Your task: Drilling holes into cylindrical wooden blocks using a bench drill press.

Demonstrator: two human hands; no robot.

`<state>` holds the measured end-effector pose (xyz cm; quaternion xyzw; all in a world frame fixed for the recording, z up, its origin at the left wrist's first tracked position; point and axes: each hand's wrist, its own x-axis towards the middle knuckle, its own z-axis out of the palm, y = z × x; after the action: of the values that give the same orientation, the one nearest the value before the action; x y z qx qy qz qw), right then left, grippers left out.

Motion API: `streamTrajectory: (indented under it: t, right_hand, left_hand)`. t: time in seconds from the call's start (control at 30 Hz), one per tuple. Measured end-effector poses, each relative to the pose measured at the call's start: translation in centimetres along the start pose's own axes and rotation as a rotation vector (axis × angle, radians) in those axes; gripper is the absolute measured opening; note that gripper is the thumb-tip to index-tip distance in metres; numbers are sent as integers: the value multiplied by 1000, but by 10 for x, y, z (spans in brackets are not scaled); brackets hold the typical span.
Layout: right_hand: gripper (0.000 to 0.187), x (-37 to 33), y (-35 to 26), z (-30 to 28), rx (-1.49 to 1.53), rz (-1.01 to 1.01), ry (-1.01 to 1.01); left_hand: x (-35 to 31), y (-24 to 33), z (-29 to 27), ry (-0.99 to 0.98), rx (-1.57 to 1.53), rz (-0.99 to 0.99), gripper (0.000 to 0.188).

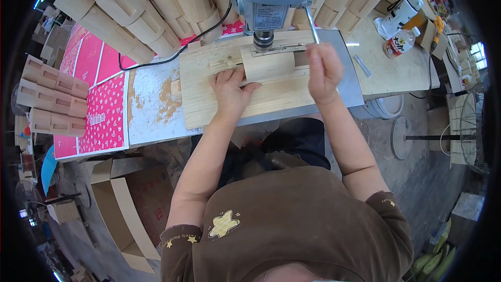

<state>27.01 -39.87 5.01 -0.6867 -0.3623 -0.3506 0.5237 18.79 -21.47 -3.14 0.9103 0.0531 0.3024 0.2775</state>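
A drill press stands at the far middle of the bench, its chuck above a pale wooden cylinder with a rectangular recess at its right. That cylinder lies on its side on a wooden board. My left hand holds the cylinder's left end, fingers around the end and thumb along the near side. Higher up on the right, my right hand is closed around the drill press's metal feed lever. The drill bit's tip cannot be made out clearly.
Tall stacks of wooden cylinders line the back; more stand at the left. A black cable crosses the bench. At the right are a drink bottle, a white flask and a marker. Below left sits a cardboard box.
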Motion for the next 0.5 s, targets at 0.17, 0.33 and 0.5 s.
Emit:
streamTrajectory:
  t: [0.17, 0.33, 0.5]
  right_hand:
    - [6, -3, 2, 5, 8, -36, 15]
    - [14, 73, -34, -19, -127, 7, -42]
    - [29, 189, -1, 8, -337, -5, -57]
  left_hand:
    - [-1, 1, -2, 13, 9, -17, 52]
    - [-3, -4, -1, 15, 11, -8, 51]
    - [3, 2, 3, -23, -28, -11, 51]
